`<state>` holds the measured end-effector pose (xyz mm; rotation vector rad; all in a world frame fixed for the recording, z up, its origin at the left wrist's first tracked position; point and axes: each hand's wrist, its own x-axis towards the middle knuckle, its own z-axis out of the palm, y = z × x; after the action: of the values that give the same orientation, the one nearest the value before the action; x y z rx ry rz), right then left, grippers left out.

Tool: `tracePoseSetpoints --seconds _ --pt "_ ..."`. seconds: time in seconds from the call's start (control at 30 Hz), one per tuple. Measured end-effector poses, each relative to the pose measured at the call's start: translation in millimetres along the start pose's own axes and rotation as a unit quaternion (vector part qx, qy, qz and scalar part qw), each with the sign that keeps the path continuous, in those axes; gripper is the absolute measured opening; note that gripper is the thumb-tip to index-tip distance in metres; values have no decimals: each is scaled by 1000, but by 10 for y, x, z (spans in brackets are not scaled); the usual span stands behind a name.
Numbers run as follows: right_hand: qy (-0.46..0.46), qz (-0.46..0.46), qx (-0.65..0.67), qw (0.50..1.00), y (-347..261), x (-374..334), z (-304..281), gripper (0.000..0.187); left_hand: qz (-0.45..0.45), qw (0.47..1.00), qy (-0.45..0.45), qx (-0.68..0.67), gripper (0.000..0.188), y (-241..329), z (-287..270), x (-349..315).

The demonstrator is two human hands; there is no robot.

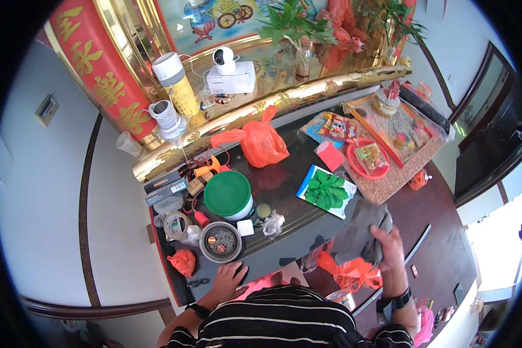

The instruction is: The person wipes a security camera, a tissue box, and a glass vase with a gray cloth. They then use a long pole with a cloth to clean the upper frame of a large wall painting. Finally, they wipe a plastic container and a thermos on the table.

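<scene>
My right hand (390,250) is closed around a folded grey cloth (352,235), held over the front edge of the dark table (284,243). Flat on the table's front edge, fingers stretched out, lies my left hand (227,282). It is nearest to a round grey bowl (233,256) with dark grains and two reddish caps inside. Just beyond the cloth lies a white and blue seed packet (327,192) with a green leafy picture. An orange-red plastic bag (359,274) shows below the cloth, partly hidden by it.
A green-lidded tub (227,193), tape roll (176,224), small white box (245,228) and small red bag (182,262) crowd the left. Further back sits a knotted red bag (264,145). A red plate (383,169) and a glass-topped tray (409,130) stand at right.
</scene>
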<state>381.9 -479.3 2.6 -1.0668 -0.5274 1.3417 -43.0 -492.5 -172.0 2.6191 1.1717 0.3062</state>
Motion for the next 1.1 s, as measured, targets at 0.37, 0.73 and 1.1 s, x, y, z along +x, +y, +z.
tracePoseSetpoints --seconds 0.37,0.73,1.1 --pt "-139 -237 -133 952 -742 1936 1571 37 -31 998 -12 57 56 -205 223 -142" --pt "-26 -240 -133 961 -174 4645 2318 26 -68 994 -40 81 55 -337 210 123" --pt "109 -482 -485 722 330 5745 2613 68 -113 993 -27 38 54 -576 46 518"
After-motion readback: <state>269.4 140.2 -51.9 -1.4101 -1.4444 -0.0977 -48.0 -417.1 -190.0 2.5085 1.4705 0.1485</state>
